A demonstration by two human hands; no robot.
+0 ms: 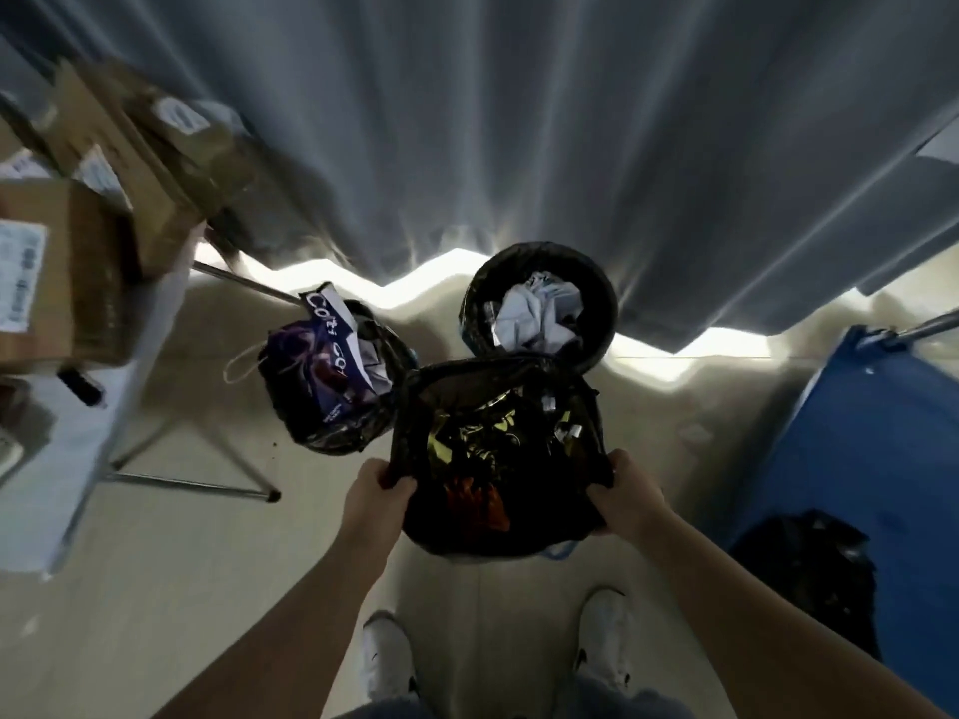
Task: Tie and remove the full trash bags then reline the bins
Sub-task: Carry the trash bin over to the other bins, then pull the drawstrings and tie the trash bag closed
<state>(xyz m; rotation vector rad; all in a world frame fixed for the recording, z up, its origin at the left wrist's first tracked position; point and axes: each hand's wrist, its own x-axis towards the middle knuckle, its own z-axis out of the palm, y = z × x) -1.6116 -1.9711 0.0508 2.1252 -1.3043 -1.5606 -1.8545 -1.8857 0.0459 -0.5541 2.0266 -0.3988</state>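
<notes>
Grey curtain (519, 121) behind; blue tub (856, 433) at right; cardboard boxes (57, 272) on the worktop at left. Three full black bags: far bag (539, 303) by the curtain, left bag (332, 376) stuffed with a purple paper carrier, near bag (498, 459) just ahead of the feet. Left grip (376, 493) and right grip (630, 498) each clench the near bag's rim, its mouth gaping. Risk: thin film tears under load, or wrappers spill if it is hoisted before knotting.

The cardboard boxes (88, 262) at left are blurred and cut by the edge, their labels (21, 275) unreadable. The black bag (498, 459) hides nearly all beneath it. The blue container (856, 433) runs off right
</notes>
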